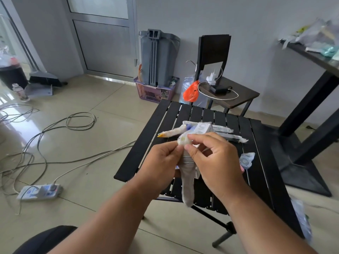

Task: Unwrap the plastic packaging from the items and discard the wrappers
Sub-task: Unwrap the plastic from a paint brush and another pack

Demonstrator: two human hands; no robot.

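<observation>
wrapped item [187, 182] | left grip [161, 162] pinching it | right grip [218, 162] pinching its top

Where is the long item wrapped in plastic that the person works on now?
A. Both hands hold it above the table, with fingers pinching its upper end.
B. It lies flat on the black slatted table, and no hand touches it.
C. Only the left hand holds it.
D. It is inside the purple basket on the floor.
A: the left hand and the right hand both pinch the top of the wrapped item, which hangs above the black slatted table.
</observation>
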